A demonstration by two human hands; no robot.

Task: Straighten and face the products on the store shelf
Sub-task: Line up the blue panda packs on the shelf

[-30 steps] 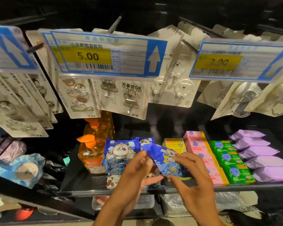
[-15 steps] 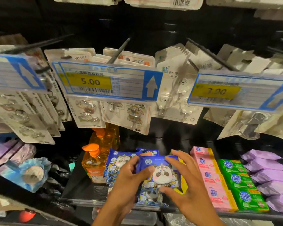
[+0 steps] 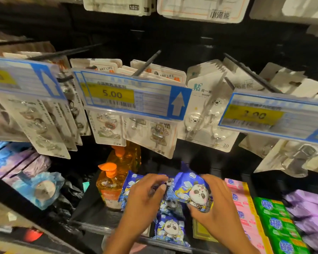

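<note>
- Blue panda-print plastic packet [image 3: 192, 189] is now showing its panda face to the aisle. A second ago it was tilting on edge between both hands, so the turning step is looking finished.
- Right hand [image 3: 222, 204] is gripping this packet, with its fingers curling over the top edge and its thumb pressing at the lower edge.
- Left hand [image 3: 145, 200] is hovering with bent fingers over the neighbouring same-print packet [image 3: 129, 186]. Half a second ago it was clasping the held packet's left side. Blur is keeping me from telling whether it is pinching anything now.
- The held packet is sitting over the middle of the black metal shelf [image 3: 99, 227], above a third panda packet at the front lip [image 3: 170, 229]. It is lying between the orange pump bottle [image 3: 111, 187] and the row of pink rectangular cartons [image 3: 241, 204].
- Judgement: the packet is facing correctly but is not yet resting in line, so lowering it squarely onto its stack is remaining. The glossy film is looking likely to slide.
</note>
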